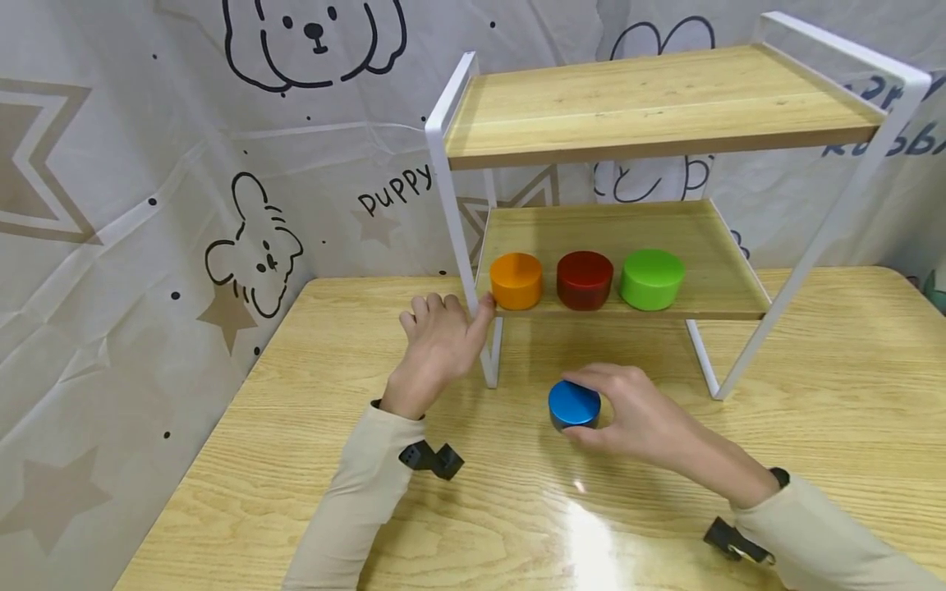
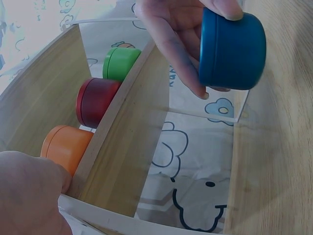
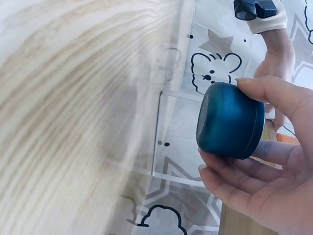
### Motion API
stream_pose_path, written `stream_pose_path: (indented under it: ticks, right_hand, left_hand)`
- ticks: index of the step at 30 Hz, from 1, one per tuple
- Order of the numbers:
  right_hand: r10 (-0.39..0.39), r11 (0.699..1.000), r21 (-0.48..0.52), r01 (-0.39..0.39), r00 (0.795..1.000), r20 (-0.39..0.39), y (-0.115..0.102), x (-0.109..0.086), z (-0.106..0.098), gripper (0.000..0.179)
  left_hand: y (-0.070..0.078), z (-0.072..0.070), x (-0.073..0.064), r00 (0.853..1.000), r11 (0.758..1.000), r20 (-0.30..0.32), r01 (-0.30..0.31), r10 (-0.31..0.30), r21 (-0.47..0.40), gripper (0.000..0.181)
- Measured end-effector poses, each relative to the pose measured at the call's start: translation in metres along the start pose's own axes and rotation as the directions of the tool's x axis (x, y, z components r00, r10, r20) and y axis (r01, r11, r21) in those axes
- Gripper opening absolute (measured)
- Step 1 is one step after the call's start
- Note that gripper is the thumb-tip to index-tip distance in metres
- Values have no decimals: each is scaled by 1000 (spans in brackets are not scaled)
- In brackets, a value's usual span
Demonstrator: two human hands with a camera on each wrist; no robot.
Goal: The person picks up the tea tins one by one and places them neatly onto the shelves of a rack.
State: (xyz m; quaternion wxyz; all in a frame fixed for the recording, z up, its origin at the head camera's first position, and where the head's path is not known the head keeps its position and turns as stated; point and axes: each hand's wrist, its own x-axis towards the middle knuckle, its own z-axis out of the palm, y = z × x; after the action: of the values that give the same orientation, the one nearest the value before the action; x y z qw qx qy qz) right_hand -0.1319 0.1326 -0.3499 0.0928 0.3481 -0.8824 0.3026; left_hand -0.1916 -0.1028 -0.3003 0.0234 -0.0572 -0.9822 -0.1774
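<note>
My right hand [image 1: 628,414] grips a round blue tin [image 1: 574,405] between thumb and fingers, in front of the two-tier shelf. Held sideways in the right wrist view, the blue tin [image 3: 230,120] shows its base and a lid seam, with a gap between it and the table. My left hand [image 1: 443,336] rests against the shelf's left front post, thumb near the lower board's corner; its fingertips are partly hidden. Along the lower board [image 1: 599,226] stand an orange tin [image 1: 516,281], a dark red tin [image 1: 585,281] and a green tin [image 1: 652,280].
The shelf's upper board [image 1: 665,98] spans above the tins, on a white metal frame [image 1: 820,230]. Wooden table [image 1: 296,460] lies under everything. A printed cloth [image 1: 133,246] hangs behind and at the left. Small black cameras sit at both wrists.
</note>
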Motion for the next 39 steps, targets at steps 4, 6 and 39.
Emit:
stream_pose_path:
  ticks: [4, 6, 39]
  right_hand:
    - [4, 1000, -16, -4, 1000, 0, -1, -2, -6, 51]
    - [4, 1000, -24, -4, 1000, -4, -1, -3, -10, 51]
    - [-13, 991, -131, -2, 993, -118, 6, -21, -63, 54]
  left_hand:
    - [0, 0, 0, 1000, 1000, 5, 0, 0, 1, 70]
    - [0, 0, -1, 1000, 1000, 5, 0, 0, 4, 70]
    - [1, 0, -2, 1000, 1000, 0, -2, 2, 3, 69]
